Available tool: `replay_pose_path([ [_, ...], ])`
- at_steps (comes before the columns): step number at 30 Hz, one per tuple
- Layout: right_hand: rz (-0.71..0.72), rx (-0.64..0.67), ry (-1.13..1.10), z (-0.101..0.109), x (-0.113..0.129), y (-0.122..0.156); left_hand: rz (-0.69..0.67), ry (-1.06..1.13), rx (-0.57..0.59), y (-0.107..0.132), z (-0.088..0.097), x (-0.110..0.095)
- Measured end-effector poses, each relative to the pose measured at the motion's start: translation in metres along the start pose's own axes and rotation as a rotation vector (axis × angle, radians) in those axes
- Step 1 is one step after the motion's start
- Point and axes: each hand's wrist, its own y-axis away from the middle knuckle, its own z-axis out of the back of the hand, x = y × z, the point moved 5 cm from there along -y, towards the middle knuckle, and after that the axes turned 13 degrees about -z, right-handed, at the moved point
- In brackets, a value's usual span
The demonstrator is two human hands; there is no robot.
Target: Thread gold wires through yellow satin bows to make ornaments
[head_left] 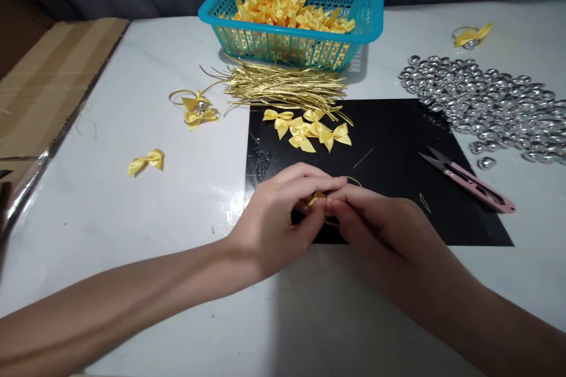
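Observation:
Over the black sheet (pixel 398 165), my two hands meet with fingertips together. My left hand (pixel 283 206) is closed in a pinch on a small yellow ribbon bow (pixel 316 198), mostly hidden by the fingers. Pinched in my right hand (pixel 393 224) is a thin gold cord (pixel 354 181), which loops out above and below the fingertips. Whether a silver bead is between the fingers I cannot tell. Just beyond the hands lie several loose yellow bows (pixel 305 129) and a bundle of gold cords (pixel 283 85).
A teal basket (pixel 292 32) of yellow bows stands at the back. Silver heart-shaped beads (pixel 495 100) spread at the right, near pink thread snips (pixel 477 188). Bows with beads and cord loops (pixel 198 112) lie left, another (pixel 472 36) far right. Cardboard (pixel 57 70) borders the left edge.

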Motion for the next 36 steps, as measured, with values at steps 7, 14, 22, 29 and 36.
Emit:
replay_pose_path([
  [7, -0.019, -0.052, -0.144, -0.006, 0.001, 0.0, -0.035, -0.084, 0.02, -0.001, 0.001, -0.005],
  [14, -0.002, -0.02, -0.121, -0.006, 0.002, -0.007, -0.034, -0.073, -0.055, -0.003, 0.008, -0.004],
  [22, -0.049, 0.055, -0.188, -0.005, 0.0, -0.005, -0.097, -0.13, -0.037, -0.004, 0.01, -0.008],
  [29, -0.256, 0.211, -0.549, -0.013, -0.004, -0.009, 0.02, -0.126, -0.107, 0.002, 0.009, -0.003],
  [36, -0.064, 0.121, -0.562, -0.005, 0.001, -0.002, -0.007, -0.138, -0.086, -0.002, 0.021, -0.02],
])
